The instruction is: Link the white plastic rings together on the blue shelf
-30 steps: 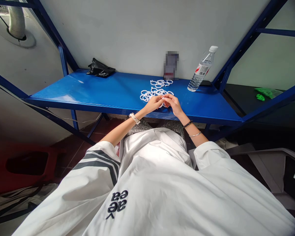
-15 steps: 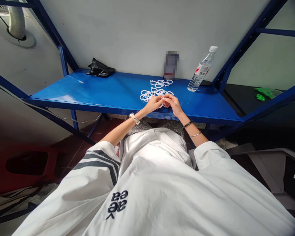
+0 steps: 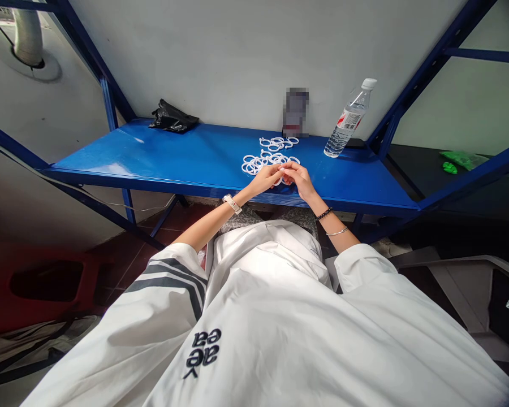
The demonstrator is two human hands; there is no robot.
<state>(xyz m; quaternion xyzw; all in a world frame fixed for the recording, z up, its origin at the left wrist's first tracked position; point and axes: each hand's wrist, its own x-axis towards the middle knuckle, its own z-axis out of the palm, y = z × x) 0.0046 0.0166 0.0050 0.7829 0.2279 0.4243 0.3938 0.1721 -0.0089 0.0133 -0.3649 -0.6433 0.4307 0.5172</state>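
Note:
Near the front edge of the blue table [image 3: 173,155], my left hand [image 3: 264,180] and my right hand [image 3: 300,180] meet at the fingertips. Both are closed in a pinch around a white plastic ring [image 3: 279,182], which shows partly below the fingers. The fingers hide the rest of it. Just beyond my hands lies a pile of similar white rings [image 3: 251,164], overlapping one another. Farther back, a smaller group of white rings [image 3: 275,141] lies below an upright blurred object [image 3: 296,110].
A water bottle [image 3: 348,121] with a white cap stands at the right. Behind it lies a flat dark object [image 3: 355,143]. A crumpled black plastic bag [image 3: 172,117] rests at the back left. Blue metal frame posts [image 3: 432,73] rise at both ends of the table.
My hands stay in the same place with only slight finger movement. The rings and the other things on the table have not moved.

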